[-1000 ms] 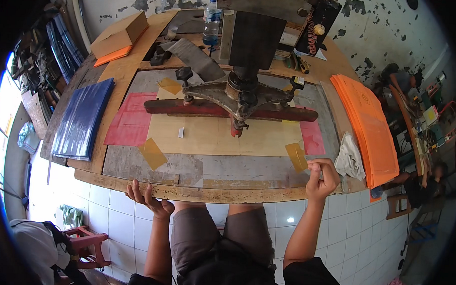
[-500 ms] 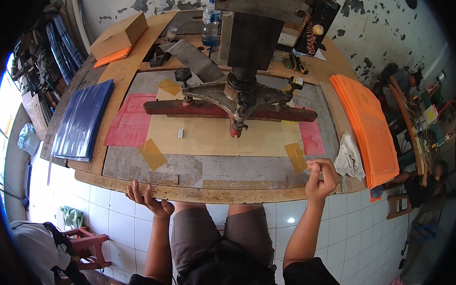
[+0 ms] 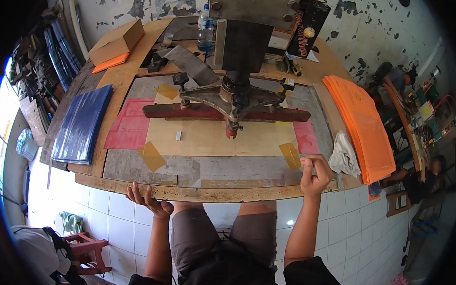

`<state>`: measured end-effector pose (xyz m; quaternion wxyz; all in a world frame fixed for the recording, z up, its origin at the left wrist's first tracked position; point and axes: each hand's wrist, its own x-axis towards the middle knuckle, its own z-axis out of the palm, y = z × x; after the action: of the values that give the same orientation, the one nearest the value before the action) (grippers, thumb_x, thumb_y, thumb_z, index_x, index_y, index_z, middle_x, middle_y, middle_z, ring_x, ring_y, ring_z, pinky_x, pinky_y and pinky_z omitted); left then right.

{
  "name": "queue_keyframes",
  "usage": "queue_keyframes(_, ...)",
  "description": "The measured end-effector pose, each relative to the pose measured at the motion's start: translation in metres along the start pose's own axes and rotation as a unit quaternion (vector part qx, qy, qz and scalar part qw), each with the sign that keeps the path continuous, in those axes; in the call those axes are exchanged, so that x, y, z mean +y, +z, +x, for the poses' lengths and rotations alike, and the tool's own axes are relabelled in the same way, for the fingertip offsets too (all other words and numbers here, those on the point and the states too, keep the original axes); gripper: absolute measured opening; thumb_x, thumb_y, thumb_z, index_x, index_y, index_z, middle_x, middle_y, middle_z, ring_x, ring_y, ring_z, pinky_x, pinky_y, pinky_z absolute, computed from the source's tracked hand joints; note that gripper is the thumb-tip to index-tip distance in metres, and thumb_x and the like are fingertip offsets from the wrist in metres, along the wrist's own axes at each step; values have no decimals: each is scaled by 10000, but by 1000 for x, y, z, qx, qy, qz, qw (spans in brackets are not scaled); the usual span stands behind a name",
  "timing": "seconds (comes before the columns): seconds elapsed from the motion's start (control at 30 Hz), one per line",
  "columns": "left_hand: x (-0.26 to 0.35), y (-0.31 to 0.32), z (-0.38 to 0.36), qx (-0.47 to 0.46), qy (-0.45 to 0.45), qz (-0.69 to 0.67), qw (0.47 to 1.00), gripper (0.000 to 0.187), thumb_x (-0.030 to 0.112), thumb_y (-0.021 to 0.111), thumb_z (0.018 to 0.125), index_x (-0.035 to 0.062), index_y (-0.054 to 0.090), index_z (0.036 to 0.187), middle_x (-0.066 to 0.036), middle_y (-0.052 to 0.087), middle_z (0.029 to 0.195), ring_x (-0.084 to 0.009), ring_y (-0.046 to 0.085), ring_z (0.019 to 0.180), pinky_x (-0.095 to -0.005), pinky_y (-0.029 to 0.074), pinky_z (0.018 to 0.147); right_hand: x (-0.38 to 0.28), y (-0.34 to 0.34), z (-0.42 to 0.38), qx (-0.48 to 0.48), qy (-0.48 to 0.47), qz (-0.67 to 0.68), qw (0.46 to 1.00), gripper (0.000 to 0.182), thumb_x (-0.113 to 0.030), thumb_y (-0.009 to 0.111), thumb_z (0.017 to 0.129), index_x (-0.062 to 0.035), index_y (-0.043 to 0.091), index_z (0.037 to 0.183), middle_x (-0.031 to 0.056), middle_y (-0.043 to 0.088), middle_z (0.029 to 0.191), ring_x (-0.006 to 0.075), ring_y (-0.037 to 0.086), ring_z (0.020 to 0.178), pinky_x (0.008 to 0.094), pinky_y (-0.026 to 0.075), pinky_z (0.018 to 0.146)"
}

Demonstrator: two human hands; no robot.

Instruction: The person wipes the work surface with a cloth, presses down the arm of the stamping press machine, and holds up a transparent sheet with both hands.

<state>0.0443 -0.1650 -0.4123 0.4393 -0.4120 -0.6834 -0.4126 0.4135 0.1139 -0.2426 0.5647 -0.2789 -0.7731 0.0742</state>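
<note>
My left hand (image 3: 151, 200) rests against the front edge of the worktable (image 3: 211, 194), its fingers apart and holding nothing. Above the table's right front part, my right hand (image 3: 316, 174) is closed in a pinch; what it may hold is too small to make out. Between and beyond them stands a metal press (image 3: 234, 97) with a long red-and-black bar. Under that bar lies a cream sheet (image 3: 213, 144), with a small white tag (image 3: 178, 136) on its left part. Brown tape pieces (image 3: 151, 157) and a pink sheet (image 3: 131, 121) lie at its left side.
Orange folded sheets (image 3: 364, 127) are stacked at the right, beside a white cloth (image 3: 344, 154). Blue plastic covers (image 3: 83, 122) lie at the left. A cardboard box (image 3: 116, 40) and a water bottle (image 3: 206, 28) stand at the back. Other people sit at the far right.
The view has shifted slightly, so the press and table appear a little further left. My right hand sits slightly left and higher in view, still pinched. My left hand stays at the edge.
</note>
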Motion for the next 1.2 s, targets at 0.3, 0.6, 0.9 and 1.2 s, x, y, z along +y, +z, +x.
queue_keyframes(0.3, 4, -10, -3, -46, -25, -4, 999, 619, 543, 345, 1153, 127, 504, 1582, -233, 429, 1715, -504, 293, 1638, -719, 143, 1334, -4, 7, 5, -99, 20, -8, 995, 118, -96, 785, 997, -2, 759, 930, 118, 772, 933, 336, 733, 843, 415, 562, 762)
queue_keyframes(0.6, 18, -61, 93, -102, -91, -78, 988, 415, 363, 493, 1125, 64, 758, 1239, -131, 770, 1225, -369, 673, 1209, -524, 335, 1198, 17, 21, 8, -295, 1, -141, 945, 516, -390, 721, 1085, -33, 676, 1455, 175, 616, 1559, 385, 586, 1433, 525, 437, 1221)
queue_keyframes(0.9, -10, 90, 187, -407, -9, -177, 896, 498, 342, 618, 1073, 57, 683, 1476, -205, 630, 1562, -409, 547, 1469, -521, 366, 1281, 70, 86, 62, -408, 99, -148, 895, 760, -550, 607, 1128, -52, 478, 1687, 233, 442, 1744, 420, 395, 1633, 523, 336, 1342)
queue_keyframes(1.2, -5, 138, 190, -444, 39, -139, 884, 535, 351, 584, 1068, 63, 658, 1513, -209, 654, 1528, -404, 548, 1474, -527, 368, 1294, 79, 91, 53, -367, 101, -100, 919, 660, -529, 639, 1116, -146, 553, 1647, 212, 519, 1664, 431, 436, 1596, 515, 375, 1316)
